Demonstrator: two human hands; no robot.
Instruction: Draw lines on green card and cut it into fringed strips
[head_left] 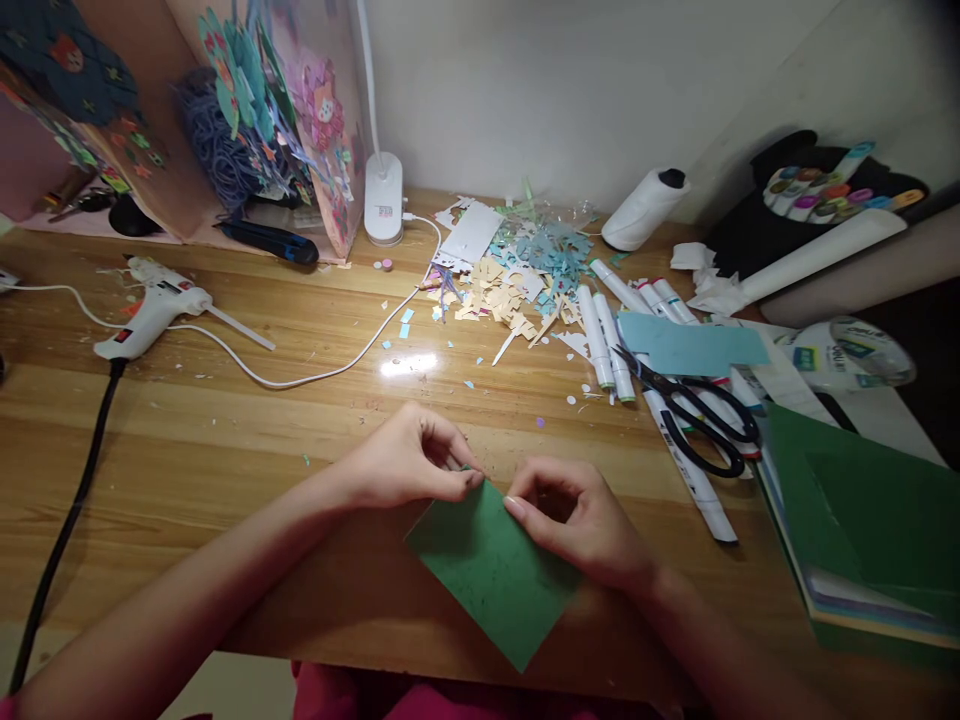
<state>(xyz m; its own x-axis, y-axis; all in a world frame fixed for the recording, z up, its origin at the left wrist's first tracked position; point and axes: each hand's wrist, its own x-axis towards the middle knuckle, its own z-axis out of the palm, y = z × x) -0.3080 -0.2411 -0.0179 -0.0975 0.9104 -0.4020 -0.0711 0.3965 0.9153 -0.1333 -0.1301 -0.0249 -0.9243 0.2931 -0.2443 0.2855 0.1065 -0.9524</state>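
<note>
A dark green sheet of paper [491,575] is held between my two hands above the near edge of the wooden table. My left hand [420,460] pinches its top corner between thumb and fingers. Just to the right, my right hand [574,515] grips the upper right edge, thumb on top and fingers behind. The sheet hangs like a diamond, one corner pointing down toward me. The fingers behind the paper are partly hidden.
A white glue gun [154,310] with its cable lies at left. Paper scraps [517,275] are heaped at the back. Black scissors [694,415] rest on white markers [604,340] at right, near a stack of coloured paper [870,520]. A blue cutter [270,240] lies by the decorated box [330,180].
</note>
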